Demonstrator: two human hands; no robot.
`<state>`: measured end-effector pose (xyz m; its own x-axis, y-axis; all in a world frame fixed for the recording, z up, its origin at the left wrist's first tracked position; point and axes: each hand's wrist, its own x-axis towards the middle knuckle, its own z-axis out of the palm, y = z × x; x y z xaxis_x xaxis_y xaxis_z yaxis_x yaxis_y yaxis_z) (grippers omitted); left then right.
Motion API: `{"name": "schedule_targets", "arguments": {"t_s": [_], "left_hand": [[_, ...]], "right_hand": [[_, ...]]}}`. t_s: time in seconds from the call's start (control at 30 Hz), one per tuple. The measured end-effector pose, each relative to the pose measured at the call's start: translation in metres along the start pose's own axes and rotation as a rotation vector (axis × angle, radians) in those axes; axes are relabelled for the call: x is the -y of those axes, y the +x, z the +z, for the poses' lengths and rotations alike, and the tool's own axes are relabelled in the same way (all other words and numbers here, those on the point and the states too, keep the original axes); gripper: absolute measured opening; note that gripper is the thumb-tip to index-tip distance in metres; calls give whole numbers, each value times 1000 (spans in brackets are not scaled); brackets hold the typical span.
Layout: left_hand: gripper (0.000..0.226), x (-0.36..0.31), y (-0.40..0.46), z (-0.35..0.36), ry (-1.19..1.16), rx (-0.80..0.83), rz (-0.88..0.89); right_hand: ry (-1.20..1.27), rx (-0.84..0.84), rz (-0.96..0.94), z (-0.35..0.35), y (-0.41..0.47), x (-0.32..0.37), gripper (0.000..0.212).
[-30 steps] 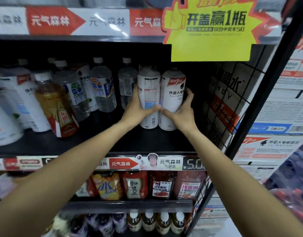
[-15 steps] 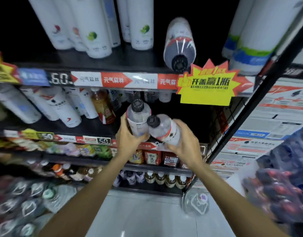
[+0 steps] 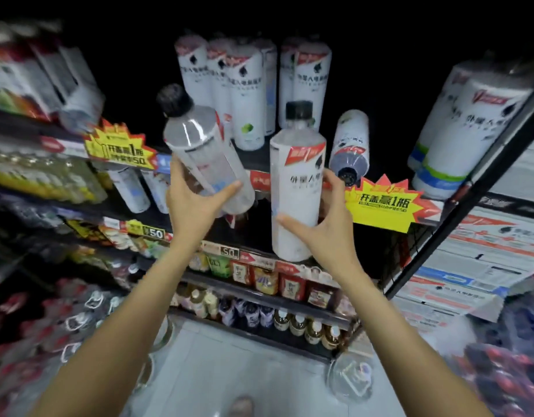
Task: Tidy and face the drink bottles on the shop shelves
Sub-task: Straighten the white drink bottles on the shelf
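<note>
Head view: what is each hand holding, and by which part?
The left hand grips a tilted bottle round its lower body. The right hand grips an upright bottle round its lower body.

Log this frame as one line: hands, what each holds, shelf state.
left hand: grips tilted bottle | right hand: grips upright bottle | both off shelf | toppled bottle lying on upper shelf

- I see a yellow starburst promo sign clipped to the upper shelf's front edge near its right end.
- A second yellow sign hangs on the left.
- Stacked printed cartons stand beyond the right upright.
- Pale floor lies below.
</note>
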<state>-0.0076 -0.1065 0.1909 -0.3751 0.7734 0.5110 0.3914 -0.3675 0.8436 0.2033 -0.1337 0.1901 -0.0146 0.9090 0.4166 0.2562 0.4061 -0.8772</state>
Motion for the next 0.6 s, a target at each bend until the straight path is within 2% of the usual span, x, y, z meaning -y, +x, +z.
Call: {"name": "schedule_targets", "arguments": {"t_s": [0.1,0.17,0.27,0.4,0.6], "left_hand": [[80,-10,53,-11,-36,-123,88],[74,-12,87,-16,-27,-114,109],[85,0,127,-19,50,-36,125],[94,21,161,-10,117,42,97],[88,49,182,8,120,157,23]], "right_hand": [[-5,-104,-97,20,42,17,85],[-10,-189,-162,33,70,22,85],[-48,-306,-217,50,107,16,83],[-128,-339,-193,63,146,0,84],[-227,-388,-49,71,173,-13,90]]}}
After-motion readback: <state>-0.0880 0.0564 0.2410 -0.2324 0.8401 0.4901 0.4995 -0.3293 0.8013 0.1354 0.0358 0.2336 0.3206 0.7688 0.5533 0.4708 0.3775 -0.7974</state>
